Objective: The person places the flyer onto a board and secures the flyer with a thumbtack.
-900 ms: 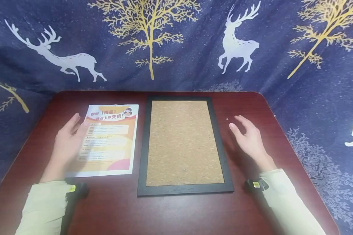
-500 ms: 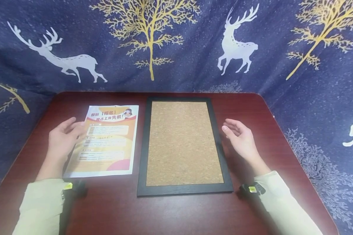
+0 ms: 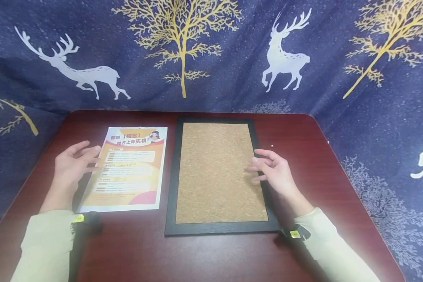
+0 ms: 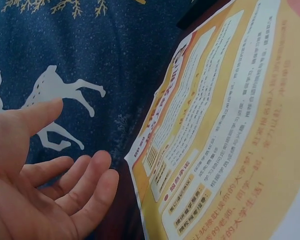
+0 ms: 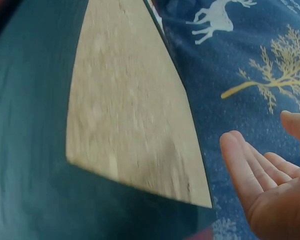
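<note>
Right hand (image 3: 277,174) — relaxed, fingertips (image 3: 259,151) above corkboard (image 3: 215,172)

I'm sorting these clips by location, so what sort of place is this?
Probably an indoor workspace, perhaps a staged one: a reddish-brown table with a framed cork board lying on it, and behind it a blue deer-and-tree backdrop that looks like cloth.
</note>
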A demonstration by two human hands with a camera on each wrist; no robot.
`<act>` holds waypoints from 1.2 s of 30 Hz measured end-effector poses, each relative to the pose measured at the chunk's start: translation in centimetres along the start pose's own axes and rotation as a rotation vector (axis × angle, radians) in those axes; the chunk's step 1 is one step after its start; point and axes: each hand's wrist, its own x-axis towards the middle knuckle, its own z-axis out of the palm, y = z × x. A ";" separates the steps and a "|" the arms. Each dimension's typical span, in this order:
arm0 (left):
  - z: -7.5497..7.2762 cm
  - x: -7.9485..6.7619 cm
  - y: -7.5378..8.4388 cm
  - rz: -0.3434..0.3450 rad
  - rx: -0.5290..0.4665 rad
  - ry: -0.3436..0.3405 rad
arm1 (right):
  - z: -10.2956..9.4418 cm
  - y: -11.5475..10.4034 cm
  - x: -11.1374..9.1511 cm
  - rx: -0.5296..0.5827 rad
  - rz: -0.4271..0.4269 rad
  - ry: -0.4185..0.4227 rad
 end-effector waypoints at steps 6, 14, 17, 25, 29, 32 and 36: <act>-0.4 0.7 -0.3 -0.010 0.083 0.015 | 1.0 -0.3 -0.3 0.042 0.023 -0.045; -0.1 1.5 -0.5 0.007 0.136 -0.006 | 2.3 -0.1 -0.4 0.058 0.039 -0.090; 0.1 1.9 -0.4 0.005 0.157 -0.022 | 2.9 -0.1 -0.5 0.069 0.047 -0.110; 0.4 2.6 -0.5 -0.005 0.176 -0.037 | 4.7 -0.4 -0.7 0.112 0.086 -0.172; 0.5 2.8 -0.5 -0.006 0.225 -0.036 | 5.4 -0.5 -0.8 0.122 0.109 -0.191; 0.6 2.9 -0.3 -0.005 0.248 -0.031 | 5.9 -0.5 -0.8 0.126 0.118 -0.205; 0.8 3.1 -0.2 -0.014 0.278 -0.019 | 6.7 -0.5 -0.9 0.141 0.132 -0.231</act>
